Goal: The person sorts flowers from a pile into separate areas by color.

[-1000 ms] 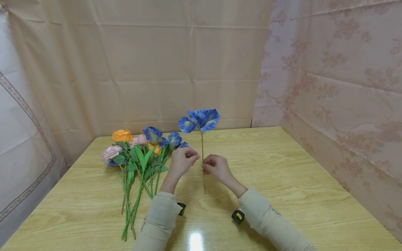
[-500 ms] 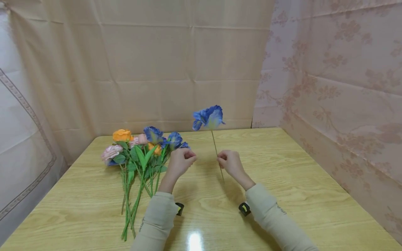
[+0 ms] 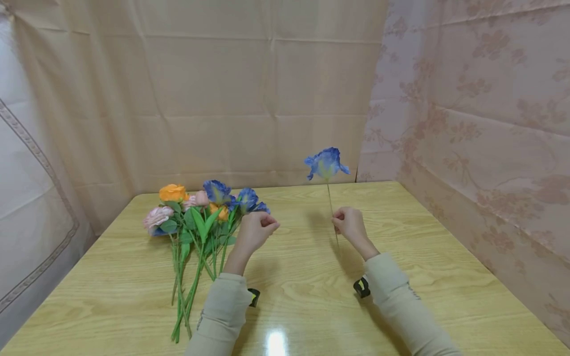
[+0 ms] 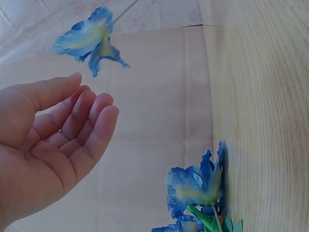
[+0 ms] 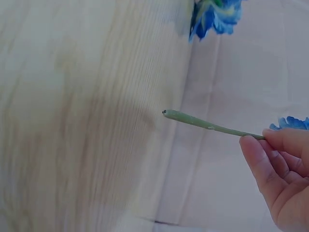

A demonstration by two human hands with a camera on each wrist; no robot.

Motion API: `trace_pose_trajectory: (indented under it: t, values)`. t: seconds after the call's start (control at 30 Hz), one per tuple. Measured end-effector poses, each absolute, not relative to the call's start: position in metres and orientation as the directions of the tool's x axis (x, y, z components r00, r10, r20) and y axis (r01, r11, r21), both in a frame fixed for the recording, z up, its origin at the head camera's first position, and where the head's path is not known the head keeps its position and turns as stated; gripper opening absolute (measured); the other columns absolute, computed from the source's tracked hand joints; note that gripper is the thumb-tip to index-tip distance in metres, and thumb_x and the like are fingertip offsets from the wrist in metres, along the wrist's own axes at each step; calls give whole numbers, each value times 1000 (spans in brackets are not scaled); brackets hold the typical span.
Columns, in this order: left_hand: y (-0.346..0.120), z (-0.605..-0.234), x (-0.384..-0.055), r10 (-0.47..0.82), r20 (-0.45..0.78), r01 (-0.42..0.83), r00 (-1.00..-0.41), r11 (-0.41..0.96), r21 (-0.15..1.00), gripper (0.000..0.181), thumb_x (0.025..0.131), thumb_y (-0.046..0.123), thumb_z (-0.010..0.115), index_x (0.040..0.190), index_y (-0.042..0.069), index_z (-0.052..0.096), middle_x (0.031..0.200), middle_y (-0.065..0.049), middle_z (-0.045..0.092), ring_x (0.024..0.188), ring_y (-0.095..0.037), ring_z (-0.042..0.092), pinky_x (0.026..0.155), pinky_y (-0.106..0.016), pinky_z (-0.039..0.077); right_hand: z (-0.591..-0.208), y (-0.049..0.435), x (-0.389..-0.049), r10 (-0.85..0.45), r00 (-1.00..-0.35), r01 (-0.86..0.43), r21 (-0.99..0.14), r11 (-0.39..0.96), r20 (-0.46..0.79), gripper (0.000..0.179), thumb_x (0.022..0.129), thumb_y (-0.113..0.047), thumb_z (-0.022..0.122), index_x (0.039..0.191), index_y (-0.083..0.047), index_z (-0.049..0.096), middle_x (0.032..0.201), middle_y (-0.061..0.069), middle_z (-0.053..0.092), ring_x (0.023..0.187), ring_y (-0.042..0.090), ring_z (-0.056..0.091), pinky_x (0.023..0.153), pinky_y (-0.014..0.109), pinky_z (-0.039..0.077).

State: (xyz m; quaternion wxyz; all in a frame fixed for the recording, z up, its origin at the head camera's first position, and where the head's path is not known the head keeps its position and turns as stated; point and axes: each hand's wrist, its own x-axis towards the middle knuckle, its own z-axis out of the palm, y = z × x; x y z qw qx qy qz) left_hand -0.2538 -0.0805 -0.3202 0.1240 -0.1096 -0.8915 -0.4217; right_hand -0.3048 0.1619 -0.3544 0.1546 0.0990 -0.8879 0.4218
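Observation:
My right hand (image 3: pixel 351 226) pinches the thin stem of a blue artificial iris (image 3: pixel 327 164) between thumb and fingertips. The bloom points up, and the stem's lower end (image 5: pixel 186 118) sticks out below the fingers in the right wrist view. Beside the flower pile, my left hand (image 3: pixel 253 235) is held above the table with its fingers loosely bent and nothing between them. In the left wrist view that hand (image 4: pixel 53 140) shows its palm, with the held iris (image 4: pixel 89 41) beyond the fingertips. Blue irises (image 3: pixel 216 192) in the pile lie just past the left hand.
The pile on the wooden table (image 3: pixel 423 277) also has an orange rose (image 3: pixel 172 192), a pale pink flower (image 3: pixel 158 217) and green leaves (image 3: pixel 205 225). Its long stems (image 3: pixel 190 291) reach toward the near edge. Cloth curtains (image 3: pixel 213 99) stand behind and at the sides.
The right hand has carried the iris to the right, away from the left hand, and the bloom has turned. The left hand and the pile stay nearly where they were.

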Motion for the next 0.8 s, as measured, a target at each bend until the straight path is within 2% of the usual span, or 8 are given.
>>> trace_pose_trajectory:
  t: [0.17, 0.4, 0.63, 0.73, 0.8]
  values:
    - [-81, -321, -254, 96, 313, 302, -945, 625, 720, 11, 82, 16, 65, 78, 5, 67, 65, -2, 60, 56, -11, 54, 49, -25, 43, -356, 179, -309, -13, -943, -260, -711, 653, 333, 5, 80, 7, 58, 77, 11, 59, 67, 16, 59, 53, 24, 58, 48, 23, 48]
    - [-82, -322, -254, 103, 316, 308, -943, 626, 717, 12, 82, 16, 65, 77, 6, 67, 63, 1, 58, 54, -11, 51, 49, -25, 42, -360, 201, -314, 24, -953, -198, -679, 707, 303, 9, 80, 7, 57, 72, 9, 57, 60, 14, 57, 47, 16, 55, 46, 24, 47]
    - [-83, -324, -255, 107, 317, 310, -942, 635, 707, 11, 82, 15, 65, 77, 5, 67, 63, 1, 57, 54, -11, 49, 49, -24, 41, -360, 225, -321, 24, -940, -173, -536, 826, 340, 15, 80, 5, 56, 64, 5, 58, 46, 4, 52, 42, 13, 49, 52, 32, 45]
    - [-83, -325, -255, 105, 311, 305, -945, 631, 713, 11, 82, 14, 65, 76, 5, 67, 62, 1, 57, 54, -12, 49, 48, -24, 40, -360, 234, -323, 35, -944, -134, -479, 867, 327, 16, 79, 5, 56, 63, 4, 57, 45, 4, 51, 44, 17, 51, 55, 36, 45]
    - [-84, -326, -256, 105, 308, 302, -946, 630, 715, 11, 82, 14, 65, 76, 5, 67, 62, 1, 57, 54, -12, 49, 48, -24, 40, -359, 240, -325, 35, -944, -120, -437, 891, 329, 15, 79, 6, 57, 64, 5, 59, 51, 6, 55, 50, 21, 54, 56, 38, 46]
